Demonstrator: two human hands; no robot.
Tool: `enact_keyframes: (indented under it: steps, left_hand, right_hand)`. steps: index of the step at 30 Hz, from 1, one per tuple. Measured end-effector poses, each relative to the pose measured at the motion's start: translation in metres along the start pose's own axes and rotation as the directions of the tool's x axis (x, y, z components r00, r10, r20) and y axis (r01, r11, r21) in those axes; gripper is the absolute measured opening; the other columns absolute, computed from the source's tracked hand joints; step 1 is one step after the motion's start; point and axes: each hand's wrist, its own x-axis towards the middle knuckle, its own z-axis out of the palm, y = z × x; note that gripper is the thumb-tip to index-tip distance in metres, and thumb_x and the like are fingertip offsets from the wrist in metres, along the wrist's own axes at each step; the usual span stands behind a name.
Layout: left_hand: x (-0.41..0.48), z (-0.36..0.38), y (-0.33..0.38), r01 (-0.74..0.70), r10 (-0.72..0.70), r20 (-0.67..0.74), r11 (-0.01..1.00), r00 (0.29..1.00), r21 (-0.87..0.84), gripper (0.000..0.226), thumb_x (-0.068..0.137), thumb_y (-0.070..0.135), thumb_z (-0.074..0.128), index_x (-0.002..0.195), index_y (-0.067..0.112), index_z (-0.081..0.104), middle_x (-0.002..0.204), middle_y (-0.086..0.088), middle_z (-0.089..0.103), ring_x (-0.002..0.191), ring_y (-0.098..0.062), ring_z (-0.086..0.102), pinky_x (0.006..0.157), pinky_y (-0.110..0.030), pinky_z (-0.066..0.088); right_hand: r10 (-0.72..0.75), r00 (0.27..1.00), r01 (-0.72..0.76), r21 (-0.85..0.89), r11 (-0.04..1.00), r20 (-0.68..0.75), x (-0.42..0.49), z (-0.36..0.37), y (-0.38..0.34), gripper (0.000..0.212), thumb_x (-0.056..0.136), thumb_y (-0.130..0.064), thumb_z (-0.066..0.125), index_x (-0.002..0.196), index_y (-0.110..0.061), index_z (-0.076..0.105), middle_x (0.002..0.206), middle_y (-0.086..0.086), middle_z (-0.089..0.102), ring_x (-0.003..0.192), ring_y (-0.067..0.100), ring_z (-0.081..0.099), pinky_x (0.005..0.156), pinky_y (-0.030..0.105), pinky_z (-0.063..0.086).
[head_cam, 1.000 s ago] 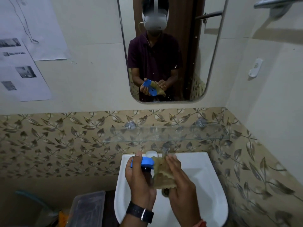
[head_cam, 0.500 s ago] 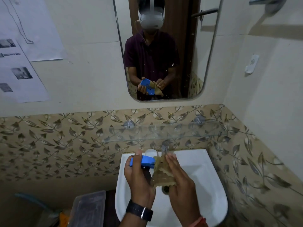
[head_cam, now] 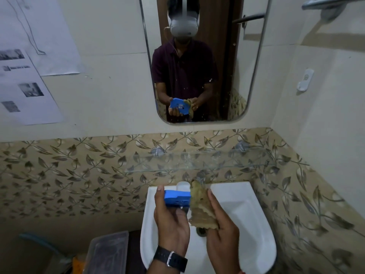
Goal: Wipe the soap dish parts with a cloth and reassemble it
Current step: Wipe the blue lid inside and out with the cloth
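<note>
1. The left hand (head_cam: 170,216) grips a blue soap dish part (head_cam: 176,198). The thumb is on its left end and the fingers are curled under it.
2. The right hand (head_cam: 221,230) holds a yellow-brown cloth (head_cam: 201,210), and the cloth hangs down in folds.
3. The cloth touches the right end of the blue part.
4. Both hands are over the white sink (head_cam: 246,214), on the left side of the bowl.
5. A small white thing (head_cam: 182,185) sits on the far rim of the sink. I cannot tell what it is.
6. A black watch (head_cam: 170,258) is on the left wrist.
7. A glass shelf (head_cam: 197,163) is on the wall above the sink.
8. The mirror (head_cam: 237,76) higher up shows the person with the blue part and the cloth.
9. A clear box (head_cam: 107,252) is near, left of the sink.
</note>
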Motion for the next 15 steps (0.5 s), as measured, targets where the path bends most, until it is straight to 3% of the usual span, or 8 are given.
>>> enact_keyframes:
  steps: [2,4,6,8,11,12,14,15]
  left_hand:
    - [-0.005,0.001,0.003,0.028,-0.027,0.036,0.999,0.999,-0.029,0.065,0.079,0.055,0.068,0.126,0.010,0.061,0.103,-0.013,0.063,0.088,-0.026,0.063,0.068,-0.033,0.053]
    - [-0.006,0.001,0.001,0.074,-0.069,0.104,0.996,0.992,-0.047,0.050,0.087,0.055,0.059,0.114,0.012,0.061,0.090,-0.011,0.066,0.069,-0.021,0.066,0.055,-0.026,0.056]
    - [-0.008,-0.002,-0.004,0.100,-0.090,0.158,0.993,0.983,-0.057,0.052,0.087,0.057,0.058,0.115,0.013,0.061,0.100,-0.016,0.069,0.080,-0.027,0.069,0.070,-0.036,0.058]
    - [-0.012,-0.003,-0.007,0.106,-0.103,0.154,0.994,0.983,-0.014,0.062,0.085,0.060,0.057,0.122,0.011,0.061,0.115,-0.020,0.067,0.097,-0.032,0.065,0.088,-0.045,0.051]
    - [-0.012,-0.006,-0.010,0.077,-0.086,0.118,0.994,0.989,0.076,0.051,0.091,0.057,0.052,0.113,0.013,0.064,0.117,-0.021,0.066,0.102,-0.033,0.063,0.089,-0.044,0.050]
    - [-0.011,-0.008,-0.009,0.039,-0.055,0.124,0.991,0.991,0.128,0.043,0.094,0.051,0.050,0.107,0.013,0.065,0.118,-0.021,0.066,0.106,-0.034,0.063,0.088,-0.044,0.051]
    - [-0.008,-0.015,-0.008,-0.128,0.087,0.157,0.954,0.984,0.272,0.028,0.101,0.031,0.048,0.104,0.016,0.071,0.119,-0.014,0.069,0.112,-0.032,0.064,0.087,-0.042,0.053]
    - [-0.006,-0.018,-0.006,-0.252,0.188,0.196,0.888,0.962,0.384,0.027,0.103,0.021,0.046,0.103,0.019,0.073,0.114,-0.008,0.073,0.111,-0.028,0.066,0.086,-0.039,0.055]
  right_hand:
    - [0.100,0.994,-0.092,0.154,0.984,-0.048,-0.002,0.003,-0.007,0.051,0.095,0.002,0.059,0.136,-0.028,0.065,0.128,-0.040,0.067,0.127,-0.009,0.062,0.098,0.003,0.052]
    - [0.141,0.988,-0.130,0.171,0.977,-0.057,0.002,0.001,-0.010,0.054,0.095,0.008,0.063,0.131,-0.032,0.067,0.126,-0.036,0.071,0.125,-0.007,0.065,0.095,0.001,0.051]
    - [0.162,0.984,-0.151,0.143,0.978,-0.070,0.009,-0.001,-0.010,0.069,0.091,0.022,0.066,0.126,-0.038,0.067,0.121,-0.038,0.072,0.119,-0.009,0.068,0.094,0.001,0.052]
    - [0.118,0.989,-0.111,0.082,0.990,-0.094,0.013,-0.002,-0.009,0.075,0.085,0.024,0.071,0.125,-0.039,0.067,0.126,-0.033,0.071,0.117,-0.009,0.069,0.097,0.005,0.055]
    - [0.063,0.994,-0.061,0.019,0.998,-0.095,0.020,-0.007,-0.005,0.073,0.081,0.009,0.070,0.121,-0.052,0.071,0.123,-0.035,0.073,0.114,-0.005,0.073,0.099,0.014,0.059]
    - [0.048,0.995,-0.049,-0.018,0.999,-0.086,0.024,-0.009,-0.003,0.077,0.082,0.013,0.069,0.122,-0.052,0.071,0.119,-0.040,0.073,0.113,-0.006,0.073,0.097,0.011,0.058]
    - [0.007,0.998,-0.013,-0.099,0.995,-0.055,0.033,-0.015,0.000,0.083,0.080,0.031,0.066,0.130,-0.035,0.068,0.112,-0.045,0.071,0.109,-0.014,0.070,0.094,0.004,0.055]
    - [-0.014,0.999,0.008,-0.128,0.992,-0.039,0.038,-0.019,0.001,0.084,0.076,0.037,0.063,0.133,-0.026,0.066,0.113,-0.041,0.072,0.108,-0.018,0.069,0.093,0.002,0.054]
